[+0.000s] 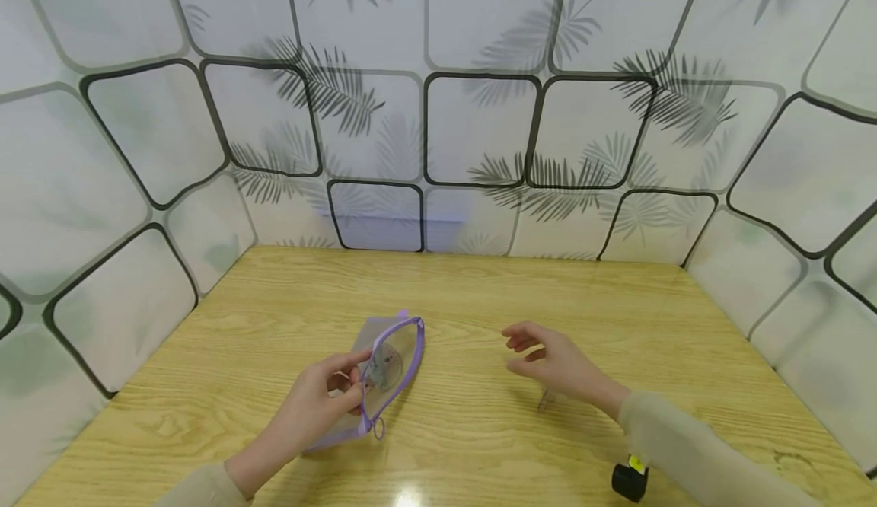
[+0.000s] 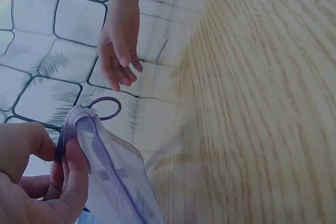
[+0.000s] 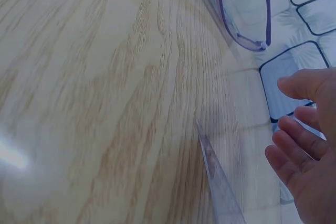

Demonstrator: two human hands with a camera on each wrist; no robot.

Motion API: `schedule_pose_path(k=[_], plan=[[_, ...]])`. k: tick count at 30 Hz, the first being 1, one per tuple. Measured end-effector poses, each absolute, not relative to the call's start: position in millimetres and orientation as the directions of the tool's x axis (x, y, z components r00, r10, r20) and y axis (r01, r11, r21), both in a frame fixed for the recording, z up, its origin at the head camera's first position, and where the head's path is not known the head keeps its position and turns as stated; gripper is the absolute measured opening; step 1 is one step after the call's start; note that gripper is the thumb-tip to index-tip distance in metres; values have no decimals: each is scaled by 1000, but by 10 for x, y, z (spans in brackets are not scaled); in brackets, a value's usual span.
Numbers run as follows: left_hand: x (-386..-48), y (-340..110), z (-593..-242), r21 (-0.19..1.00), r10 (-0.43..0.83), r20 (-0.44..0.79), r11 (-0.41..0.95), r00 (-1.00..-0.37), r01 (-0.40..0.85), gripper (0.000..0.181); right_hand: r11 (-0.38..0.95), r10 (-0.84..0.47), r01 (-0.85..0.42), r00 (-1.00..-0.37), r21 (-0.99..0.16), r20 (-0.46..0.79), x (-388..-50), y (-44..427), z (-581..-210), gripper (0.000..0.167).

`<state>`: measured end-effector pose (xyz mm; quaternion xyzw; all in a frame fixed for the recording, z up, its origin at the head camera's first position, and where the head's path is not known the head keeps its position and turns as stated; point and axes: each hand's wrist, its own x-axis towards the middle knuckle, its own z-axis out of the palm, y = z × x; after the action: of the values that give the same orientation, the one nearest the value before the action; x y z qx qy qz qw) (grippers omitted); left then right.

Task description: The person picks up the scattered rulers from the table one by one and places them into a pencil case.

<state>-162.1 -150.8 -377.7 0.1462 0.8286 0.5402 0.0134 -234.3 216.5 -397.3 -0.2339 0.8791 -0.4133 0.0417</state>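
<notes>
On the left of the table, a zip pouch [image 1: 414,362] of see-through mesh with purple edging stands with its mouth open. My left hand [image 1: 318,396] pinches its rim between thumb and fingers, plainly seen in the left wrist view. Inside the pouch, a clear round piece [image 1: 387,366] shows; its kind cannot be told. My right hand [image 1: 548,358] hovers over the table to the right of the pouch, fingers loosely bent and holding nothing. Beneath it lies a clear, flat, pointed piece [image 3: 216,179], mostly hidden by the hand in the head view.
A small black object with a yellow patch [image 1: 630,480] sits near the front right, partly behind the right sleeve [image 1: 692,446]. The wooden table [image 1: 473,286] ends against a patterned cloth [image 1: 479,126] at the back and both sides. A purple ring pull [image 1: 379,428] hangs from the zip.
</notes>
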Motion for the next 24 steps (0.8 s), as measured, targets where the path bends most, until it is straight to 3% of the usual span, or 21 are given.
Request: schedule_pose_path(k=[24], plan=[[-1615, -1512, -3770, 899, 254, 123, 381, -959, 216, 50, 619, -531, -542, -822, -569, 206, -2472, 2597, -4025, 44]])
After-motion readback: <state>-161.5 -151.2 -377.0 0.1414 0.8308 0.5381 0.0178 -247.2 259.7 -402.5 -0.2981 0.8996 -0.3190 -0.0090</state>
